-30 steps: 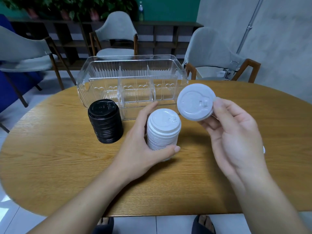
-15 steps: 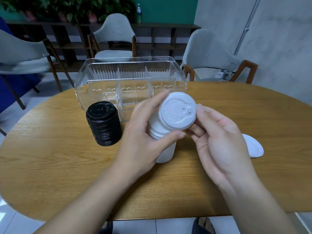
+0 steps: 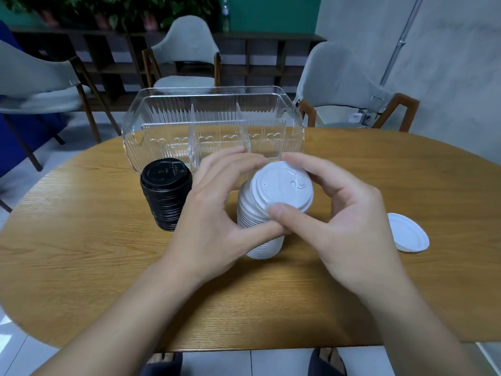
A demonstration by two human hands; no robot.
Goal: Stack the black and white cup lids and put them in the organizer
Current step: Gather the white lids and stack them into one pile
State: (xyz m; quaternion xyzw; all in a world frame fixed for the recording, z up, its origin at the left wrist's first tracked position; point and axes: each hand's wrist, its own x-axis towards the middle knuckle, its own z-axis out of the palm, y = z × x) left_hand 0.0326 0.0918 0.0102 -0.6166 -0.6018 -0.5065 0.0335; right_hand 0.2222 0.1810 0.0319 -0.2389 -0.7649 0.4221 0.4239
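A stack of white cup lids (image 3: 260, 229) stands tilted at the table's middle. My left hand (image 3: 217, 207) grips its side, thumb across the front. My right hand (image 3: 344, 221) pinches the top white lid (image 3: 282, 185) at its rim, thumb at the near edge and fingers at the far edge, as it sits on the stack. A stack of black lids (image 3: 166, 194) stands to the left. One loose white lid (image 3: 409, 232) lies on the table at the right. The clear plastic organizer (image 3: 214, 123) with three compartments stands behind, with nothing in it.
The oval wooden table (image 3: 81, 253) has its near edge close to my body. Grey chairs (image 3: 187, 58) stand behind the table, one at the right (image 3: 341, 88). A dark shelf (image 3: 260, 58) lines the back wall.
My right hand brought the single white lid from up right of the stack down onto its top. My left hand tilted the stack and kept hold. The loose lid at the right came into view.
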